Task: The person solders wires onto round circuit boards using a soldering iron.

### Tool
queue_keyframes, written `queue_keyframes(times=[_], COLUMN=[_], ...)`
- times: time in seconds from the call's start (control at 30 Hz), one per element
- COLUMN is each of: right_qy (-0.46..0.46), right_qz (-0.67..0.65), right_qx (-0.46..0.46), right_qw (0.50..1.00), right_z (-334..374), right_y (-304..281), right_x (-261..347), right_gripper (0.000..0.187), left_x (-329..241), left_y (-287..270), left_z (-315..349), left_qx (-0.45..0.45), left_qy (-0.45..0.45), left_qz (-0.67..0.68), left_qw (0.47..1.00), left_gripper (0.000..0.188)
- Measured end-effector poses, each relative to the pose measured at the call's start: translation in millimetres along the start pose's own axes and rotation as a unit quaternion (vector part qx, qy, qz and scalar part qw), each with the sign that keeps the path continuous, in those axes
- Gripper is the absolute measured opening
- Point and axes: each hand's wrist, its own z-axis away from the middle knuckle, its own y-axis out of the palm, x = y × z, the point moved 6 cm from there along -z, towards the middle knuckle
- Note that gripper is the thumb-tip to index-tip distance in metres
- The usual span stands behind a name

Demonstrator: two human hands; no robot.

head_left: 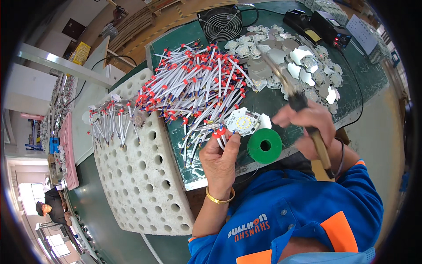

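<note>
My left hand (218, 165), with a gold bangle at its wrist, pinches white wires with red sleeves (220, 133) at the edge of a round white LED board (243, 121). My right hand (316, 123) is wrapped around a soldering iron (319, 147) with a brownish handle and a black collar. Its metal end points up and away, blurred by motion. Between my hands stands a green spool (273, 146) with a dark centre hole. Just beyond my left hand lies a large heap of white wires with red sleeves (193, 79).
Loose LED boards and metal plates (272, 57) pile up at the far right. Behind them are a fan (222, 26) and a black soldering station (329, 28). At left, a perforated white foam slab (140, 176) carries wired boards (116, 110). A person (55, 204) is farther left.
</note>
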Motion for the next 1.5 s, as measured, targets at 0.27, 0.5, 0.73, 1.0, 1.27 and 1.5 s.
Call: queue_keyframes(times=[0.27, 0.5, 0.73, 1.0, 1.27, 1.5], right_qy=[-0.086, -0.054, -0.063, -0.045, -0.075, -0.12], right_qz=[-0.022, -0.019, -0.022, -0.045, -0.001, 0.047], right_qx=[0.09, 0.083, 0.098, 0.108, 0.098, 0.076], right_qw=[0.992, 0.995, 0.993, 0.992, 0.992, 0.989], right_z=[33.8, 43.0, 41.3, 43.1, 44.6, 49.3], right_y=[-11.9, -4.2, -0.3, 1.6, 5.2, 10.9], right_x=[28.9, 31.5, 30.6, 25.7, 26.5, 22.0], right_gripper=[0.04, 0.013, 0.031, 0.026, 0.03, 0.034], left_x=[-0.2, 2.2, 3.9, 4.0, 7.1, 10.5], left_y=[3.7, 4.8, 3.5, 3.9, 4.8, 2.9], left_z=[18.5, 27.2, 30.6, 32.8, 33.2, 28.9], left_qx=[-0.053, -0.077, -0.074, -0.077, -0.087, -0.101], left_qy=[0.005, 0.03, 0.021, 0.025, 0.011, 0.007], left_qz=[0.043, 0.023, 0.03, 0.038, 0.053, 0.043], left_qw=[0.998, 0.996, 0.997, 0.996, 0.995, 0.994], left_gripper=[0.008, 0.008, 0.009, 0.009, 0.008, 0.006])
